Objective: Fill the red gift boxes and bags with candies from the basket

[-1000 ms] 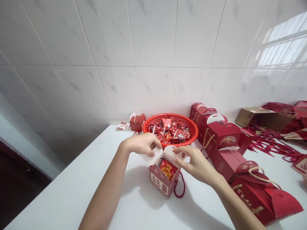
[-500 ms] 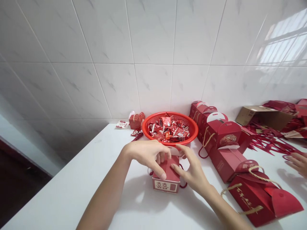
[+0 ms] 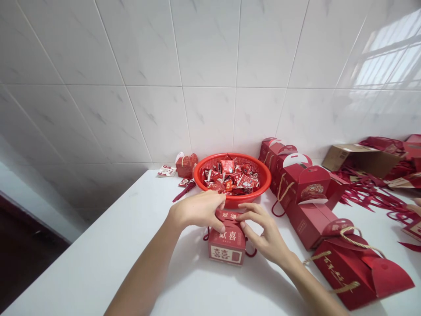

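A small red candy box [image 3: 225, 250] with cream-coloured Chinese lettering stands upright on the white table in front of the basket. Its front flap is raised and leans inward towards the back one, both meeting at the top. My left hand [image 3: 199, 211] is closed on the left side of these flaps, thumb in front and fingers behind. From the right, my right hand [image 3: 263, 228] pinches the same top edge with thumb and fingertips. Dark red cord handles hang at the box's two sides. Just behind sits a red plastic basket [image 3: 235, 202] full of wrapped candies [image 3: 227, 166].
Several larger red gift boxes [image 3: 311, 219] with rope handles line the right side. Beyond them lie a brown carton [image 3: 348, 156] and tangled red ribbons [image 3: 371, 193]. Part of another person's hand [image 3: 415, 207] shows at the right edge. A card [image 3: 166, 171] lies back left.
The box's front flap has come up from lying flat, so its lettering now shows. Both my hands have closed on the top flaps. The other person's hand now has a red item near it.
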{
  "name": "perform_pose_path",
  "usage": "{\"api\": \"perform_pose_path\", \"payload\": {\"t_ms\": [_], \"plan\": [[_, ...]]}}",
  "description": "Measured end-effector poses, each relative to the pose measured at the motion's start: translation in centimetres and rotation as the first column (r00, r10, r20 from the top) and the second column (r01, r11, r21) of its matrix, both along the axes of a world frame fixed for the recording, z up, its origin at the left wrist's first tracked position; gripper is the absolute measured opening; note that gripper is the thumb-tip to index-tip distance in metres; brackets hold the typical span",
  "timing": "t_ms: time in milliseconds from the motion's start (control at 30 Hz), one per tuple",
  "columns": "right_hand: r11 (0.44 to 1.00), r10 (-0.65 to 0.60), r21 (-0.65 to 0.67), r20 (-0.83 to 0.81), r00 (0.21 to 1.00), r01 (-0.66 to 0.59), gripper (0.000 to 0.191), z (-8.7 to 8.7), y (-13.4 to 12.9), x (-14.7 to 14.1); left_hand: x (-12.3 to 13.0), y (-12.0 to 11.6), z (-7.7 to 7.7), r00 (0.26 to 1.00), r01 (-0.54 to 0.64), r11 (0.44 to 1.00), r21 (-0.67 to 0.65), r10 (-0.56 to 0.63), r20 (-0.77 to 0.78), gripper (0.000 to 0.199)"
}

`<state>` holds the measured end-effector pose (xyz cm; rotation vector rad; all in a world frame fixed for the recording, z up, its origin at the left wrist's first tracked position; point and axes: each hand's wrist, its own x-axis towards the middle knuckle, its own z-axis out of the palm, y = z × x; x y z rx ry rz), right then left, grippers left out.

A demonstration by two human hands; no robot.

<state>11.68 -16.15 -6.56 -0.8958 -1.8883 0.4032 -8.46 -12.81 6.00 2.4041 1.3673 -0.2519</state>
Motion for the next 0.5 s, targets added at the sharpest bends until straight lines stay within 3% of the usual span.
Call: {"api": "perform_pose_path", "payload": {"t_ms": [100, 200, 333, 500], "plan": [[0.995, -0.081, -0.054, -0.058, 0.995, 0.078, 0.019, 0.5, 0.3, 0.5, 0.2, 0.8, -0.6, 0.998, 0.065, 0.997, -0.041, -0.065, 0.005, 0.034], [0.962, -0.151, -0.232, -0.017, 0.988, 0.143, 0.035, 0.8, 0.8, 1.3, 0.1, 2.0, -1.4, 0.995, 0.101, 0.987, -0.126, -0.098, 0.033, 0.035], [0.82, -0.005, -0.572, 0.029, 1.0, 0.021, 0.045, 0.6, 1.3, 2.0, -0.2, 3.5, -2.3, 0.991, 0.107, 0.966, -0.235, -0.086, 0.099, 0.038], [0.656, 0.052, -0.738, -0.165, 0.985, -0.158, 0.048, 0.6, 1.3, 2.2, -0.3, 4.5, -2.8, 0.98, 0.079, 0.896, -0.436, 0.01, 0.198, 0.05]]}}
